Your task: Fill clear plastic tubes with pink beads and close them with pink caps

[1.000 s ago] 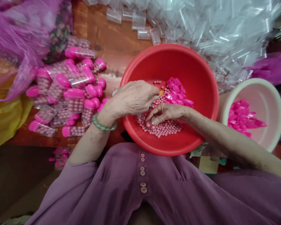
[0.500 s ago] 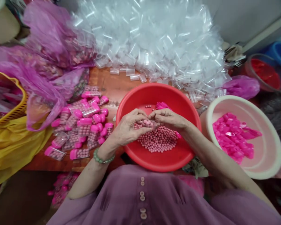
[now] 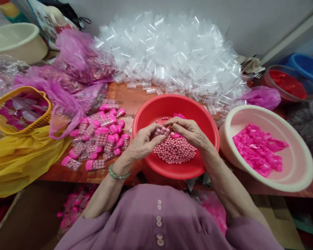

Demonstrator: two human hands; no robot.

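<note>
Over the red basin [image 3: 176,173], my left hand [image 3: 143,141] is closed around a small clear bottle with pink beads [image 3: 161,131] inside, lying on its side. My right hand [image 3: 189,132] is beside the bottle's right end, its thumb and fingers pinched together. A pink bead shows just below those fingertips; what else they grip is hidden. Loose pink beads [image 3: 175,151] are heaped in the basin, with a bright pink piece [image 3: 179,115] partly behind my right hand. Left of the basin, filled bottles with pink caps [image 3: 102,133] lie on the table.
A large pile of clear empty bottles [image 3: 167,52] covers the back. At right stands a white basin [image 3: 301,163] of pink caps [image 3: 258,147]. A yellow basket [image 3: 39,121], purple plastic bags [image 3: 65,107] and a yellow bag [image 3: 28,156] are at left.
Both hands stay over the basin. The bottle has turned and its beads show more plainly in my left hand; my right fingers have shifted at its end. The view has tilted up.
</note>
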